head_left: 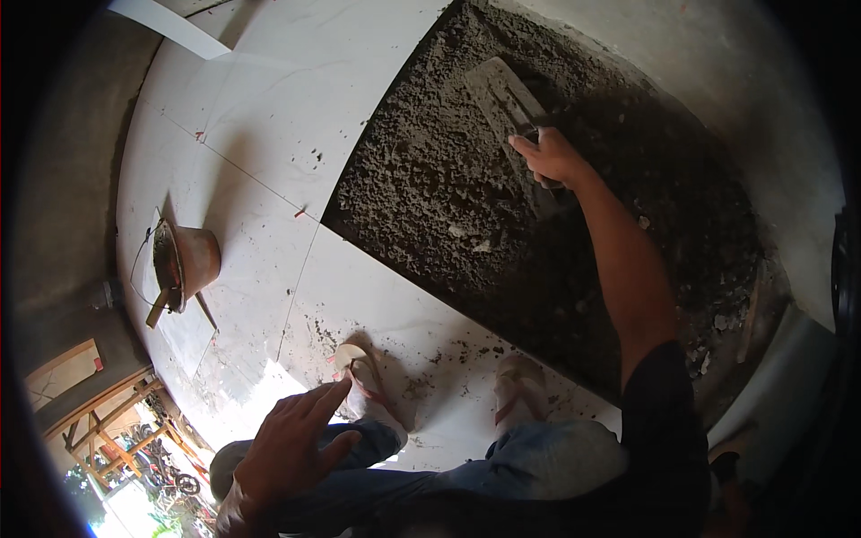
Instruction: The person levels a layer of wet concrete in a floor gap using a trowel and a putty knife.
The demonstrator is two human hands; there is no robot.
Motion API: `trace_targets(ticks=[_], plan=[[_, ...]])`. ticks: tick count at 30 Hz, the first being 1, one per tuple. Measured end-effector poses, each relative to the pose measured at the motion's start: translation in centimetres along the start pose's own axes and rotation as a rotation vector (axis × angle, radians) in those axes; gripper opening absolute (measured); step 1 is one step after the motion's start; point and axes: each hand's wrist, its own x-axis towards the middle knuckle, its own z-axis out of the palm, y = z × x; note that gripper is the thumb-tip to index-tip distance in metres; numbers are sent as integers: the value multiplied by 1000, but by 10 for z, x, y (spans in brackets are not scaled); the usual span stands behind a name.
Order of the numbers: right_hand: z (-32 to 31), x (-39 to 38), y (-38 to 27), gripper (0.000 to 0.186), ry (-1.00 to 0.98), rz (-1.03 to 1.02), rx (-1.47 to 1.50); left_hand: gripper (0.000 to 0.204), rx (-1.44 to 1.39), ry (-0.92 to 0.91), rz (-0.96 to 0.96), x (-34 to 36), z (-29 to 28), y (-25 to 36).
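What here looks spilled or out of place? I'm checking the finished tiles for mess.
Mortar crumbs lie scattered on the white tiles near the sandalled feet, off the mortar bed. A bucket stands on the tiles too.

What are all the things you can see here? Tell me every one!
Trowel: one, grey, lying flat on the mortar, held by the right hand.
Mortar bed: one patch, dark grey, upper middle.
Floor tiles: several, white, left and bottom, speckled with mortar crumbs.
Bucket: one, brown, tipped on the tiles at left, a stick-like handle poking out.
Sandals: two, pale with red straps, on the tiles at bottom.
Jeans: blue, bottom.
Right hand: gripping the trowel.
Left hand: open, fingers spread, over the knee.
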Motion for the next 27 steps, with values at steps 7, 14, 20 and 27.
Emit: trace_targets(ticks=[7,14,20,27], plan=[[105,-10,-13,75,-96,-126,-316,65,30,22,68,0,-1,-4],[99,-3,-21,68,-90,32,2,64,22,29,37,-5,2,-6],[128,-16,-34,66,-164,-29,-164,61,-30,50,47,-7,2,-1],[141,-26,-44,74,-300,-159,-381,64,-3,56,50,-16,5,-9]])
